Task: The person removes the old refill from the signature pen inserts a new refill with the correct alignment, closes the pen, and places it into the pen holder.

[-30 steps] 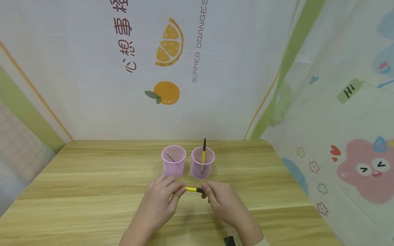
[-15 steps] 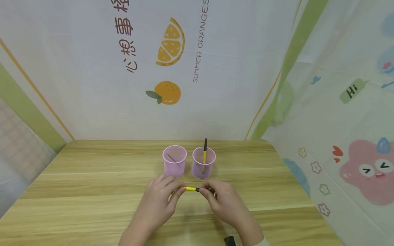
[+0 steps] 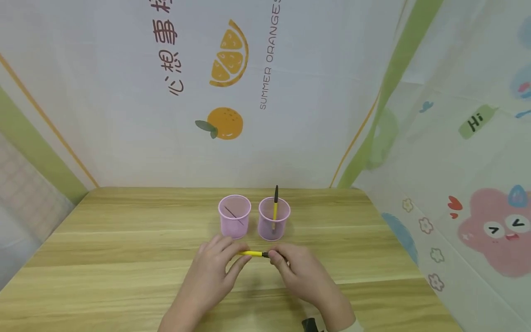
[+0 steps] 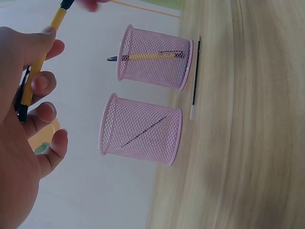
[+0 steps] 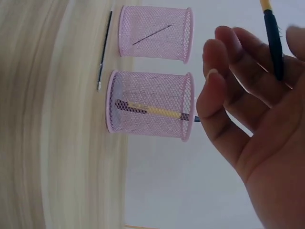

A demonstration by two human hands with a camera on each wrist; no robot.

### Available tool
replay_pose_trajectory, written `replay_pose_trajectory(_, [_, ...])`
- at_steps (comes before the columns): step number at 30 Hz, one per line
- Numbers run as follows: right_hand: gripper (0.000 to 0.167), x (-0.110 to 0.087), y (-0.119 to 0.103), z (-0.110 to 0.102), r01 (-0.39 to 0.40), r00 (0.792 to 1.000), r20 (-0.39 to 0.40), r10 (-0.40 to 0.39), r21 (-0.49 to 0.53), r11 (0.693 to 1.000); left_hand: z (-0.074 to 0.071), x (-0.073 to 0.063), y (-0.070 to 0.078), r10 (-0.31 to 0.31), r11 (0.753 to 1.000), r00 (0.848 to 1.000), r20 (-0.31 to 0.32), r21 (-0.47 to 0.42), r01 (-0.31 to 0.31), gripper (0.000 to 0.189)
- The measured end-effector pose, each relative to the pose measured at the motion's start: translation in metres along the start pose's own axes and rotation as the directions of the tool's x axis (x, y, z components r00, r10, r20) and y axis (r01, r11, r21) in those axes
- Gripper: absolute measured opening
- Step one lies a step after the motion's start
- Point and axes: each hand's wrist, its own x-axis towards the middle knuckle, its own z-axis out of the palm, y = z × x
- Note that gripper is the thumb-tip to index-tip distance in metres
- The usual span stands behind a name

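A yellow-and-black pen [image 3: 252, 253] lies level between both hands, above the table in front of two pink mesh cups. My left hand [image 3: 212, 267] holds its yellow barrel [image 4: 40, 64] between thumb and fingers, the black clip end lying along the palm. At the other end, my right hand [image 3: 304, 272] pinches the black grip section [image 5: 273, 40], partly covered by the fingers. The left cup [image 4: 140, 129] contains one thin dark refill. In the right cup [image 5: 151, 102] another yellow-and-black pen [image 3: 275, 205] stands tilted, black tip up.
A thin black pen refill [image 4: 196, 76] lies on the wooden table [image 3: 124, 267] close to the cups, hidden by the hands in the head view. A printed white cloth [image 3: 311, 115] hangs behind the table. A black object [image 3: 309, 324] shows at the bottom edge by the right forearm.
The right fingers have shifted left along the black end and changed their grip. The pen has moved slightly left, and more of its yellow barrel shows at the left fingertips. The cups stay put.
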Motion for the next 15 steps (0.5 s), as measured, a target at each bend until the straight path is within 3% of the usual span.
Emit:
replay_pose_trajectory(3, [0.038,0.0003,0.0005,0.0009,-0.049,0.997,0.068,0.047,0.024,0.999,0.0017,-0.0006,-0.0006,0.029,1.000,1.000,-0.011,-0.004,-0.029,0.016])
replay_pose_trajectory(6, [0.036,0.0009,0.0019,0.0032,-0.054,0.995,0.088,0.050,0.044,0.998,0.0027,-0.0014,-0.0008,0.033,0.999,0.999,-0.003,0.001,-0.033,0.015])
replay_pose_trajectory(15, [0.005,-0.0020,0.0071,0.0084,0.067,0.997,-0.043,-0.066,0.019,0.998,-0.0032,-0.0050,-0.0005,-0.035,0.998,0.995,0.097,0.054,0.030,0.012])
